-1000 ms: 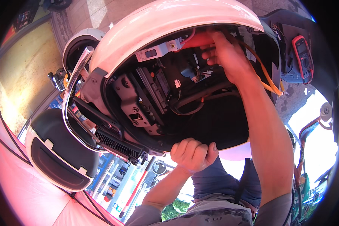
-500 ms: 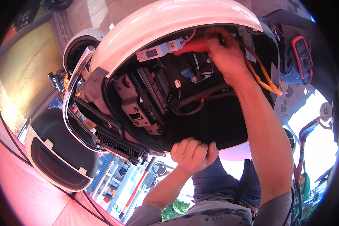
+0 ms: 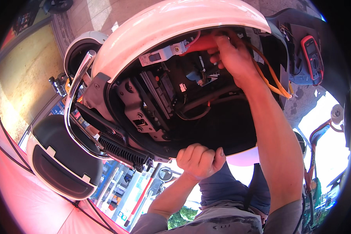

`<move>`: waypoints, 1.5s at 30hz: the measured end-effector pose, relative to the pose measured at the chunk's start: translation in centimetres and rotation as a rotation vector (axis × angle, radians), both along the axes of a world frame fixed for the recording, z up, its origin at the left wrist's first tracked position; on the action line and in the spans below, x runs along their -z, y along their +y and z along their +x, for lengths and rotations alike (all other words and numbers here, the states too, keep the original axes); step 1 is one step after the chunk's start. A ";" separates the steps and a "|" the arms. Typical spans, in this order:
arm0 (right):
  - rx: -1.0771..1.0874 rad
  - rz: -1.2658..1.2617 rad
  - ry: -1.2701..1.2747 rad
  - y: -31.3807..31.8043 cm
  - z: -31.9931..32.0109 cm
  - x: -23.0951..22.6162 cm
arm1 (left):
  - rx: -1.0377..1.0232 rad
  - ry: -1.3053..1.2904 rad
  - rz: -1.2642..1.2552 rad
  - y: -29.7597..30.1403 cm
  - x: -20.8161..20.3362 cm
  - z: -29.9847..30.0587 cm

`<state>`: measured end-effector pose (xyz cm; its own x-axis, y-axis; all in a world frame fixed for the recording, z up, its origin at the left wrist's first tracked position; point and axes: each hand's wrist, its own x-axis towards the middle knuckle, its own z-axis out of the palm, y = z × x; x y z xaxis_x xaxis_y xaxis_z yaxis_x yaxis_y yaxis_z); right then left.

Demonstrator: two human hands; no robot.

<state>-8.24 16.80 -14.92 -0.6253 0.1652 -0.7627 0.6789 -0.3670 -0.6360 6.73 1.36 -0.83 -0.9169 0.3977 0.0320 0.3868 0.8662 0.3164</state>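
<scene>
An opened scooter body (image 3: 175, 17) with a pale pink, glossy shell is in front of me. My left hand (image 3: 201, 160) is closed over the near rim (image 3: 238, 153) of its dark compartment. Inside the far part, my right hand (image 3: 234, 56) has its fingers curled at the right end of a thick red object (image 3: 201, 43); its kind cannot be made out. Left of that object is a white circuit breaker (image 3: 162, 55) with a dark switch and a screw, a pink wire rising from it. Orange cables (image 3: 271, 84) run below my right hand. My fingertips there are partly hidden.
A small white connector (image 3: 183, 87) hangs on wires in the compartment, near a metal bracket (image 3: 134, 113). A red multimeter (image 3: 312, 58) lies at the right. Chrome tubing (image 3: 70, 113) curves along the left side, beside a black and white scooter top case (image 3: 64, 160).
My right hand has shifted slightly, its fingers now curling lower beside the red object. The breaker and scooter body have moved a little left in view. My left hand keeps its place.
</scene>
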 end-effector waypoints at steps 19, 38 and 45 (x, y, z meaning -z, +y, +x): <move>0.119 -0.034 0.082 -0.2 -0.4 -0.8 | 0.003 -0.010 -0.002 -0.1 0.0 0.1; -0.107 0.155 0.158 0.2 -0.2 -0.7 | 0.002 -0.014 -0.012 0.0 0.0 0.0; -0.113 -0.002 -0.132 1.0 -1.2 -0.8 | 0.007 -0.017 -0.003 0.1 -0.2 -0.1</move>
